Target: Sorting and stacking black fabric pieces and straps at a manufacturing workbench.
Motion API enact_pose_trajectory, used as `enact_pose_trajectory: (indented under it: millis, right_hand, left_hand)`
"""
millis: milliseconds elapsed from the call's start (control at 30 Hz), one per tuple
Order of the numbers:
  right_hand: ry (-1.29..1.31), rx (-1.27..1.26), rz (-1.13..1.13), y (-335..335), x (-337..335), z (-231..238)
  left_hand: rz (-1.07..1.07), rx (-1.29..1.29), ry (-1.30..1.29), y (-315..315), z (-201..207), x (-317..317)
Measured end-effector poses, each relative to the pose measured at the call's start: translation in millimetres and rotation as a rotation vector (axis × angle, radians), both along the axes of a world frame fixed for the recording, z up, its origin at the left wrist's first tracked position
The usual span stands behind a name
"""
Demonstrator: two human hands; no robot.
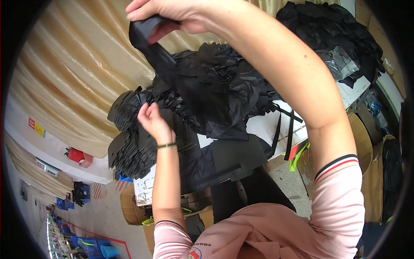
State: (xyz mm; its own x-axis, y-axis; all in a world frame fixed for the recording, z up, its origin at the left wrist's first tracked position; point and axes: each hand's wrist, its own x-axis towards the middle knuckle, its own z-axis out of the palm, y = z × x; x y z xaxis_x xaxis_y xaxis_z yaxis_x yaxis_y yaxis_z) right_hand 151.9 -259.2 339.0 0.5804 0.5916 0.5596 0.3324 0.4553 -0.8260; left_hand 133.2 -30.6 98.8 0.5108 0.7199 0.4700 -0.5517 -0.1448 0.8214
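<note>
My right hand [170, 15] is raised high at the top of the view, shut on a black cut fabric piece [148, 36] that hangs down from it. My left hand [153, 121] reaches over a fanned stack of black cut pieces [129, 146] on the table, fingers curled and touching the stack's top. Behind it lies a crumpled heap of black fabric [215, 86]. A thin green band circles my left wrist.
The white table [269, 123] carries another black pile [332, 30] with a clear plastic bag at the far right. Cardboard boxes [371, 159] stand beside the table. A beige curtain [73, 73] hangs at the left. Black straps dangle over the table's edge.
</note>
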Motion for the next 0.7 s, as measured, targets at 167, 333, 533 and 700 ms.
enact_pose_trajectory:
  millis: [167, 333, 533, 700]
  right_hand:
    - [0.027, -0.01, -0.018, 60, -24, -18]
    - [0.044, -0.091, 0.121, 113, -64, -42]
    - [0.033, 0.041, 0.19, 116, -65, -35]
    - [0.056, -0.049, 0.055, 21, -26, -52]
  left_hand:
    - [-0.271, 0.247, -0.232, -48, 14, -90]
    - [-0.231, 0.304, -0.113, -70, -7, -113]
    - [-0.216, 0.214, 0.121, -25, -69, -129]
    - [0.159, 0.427, 0.343, 85, -119, -172]
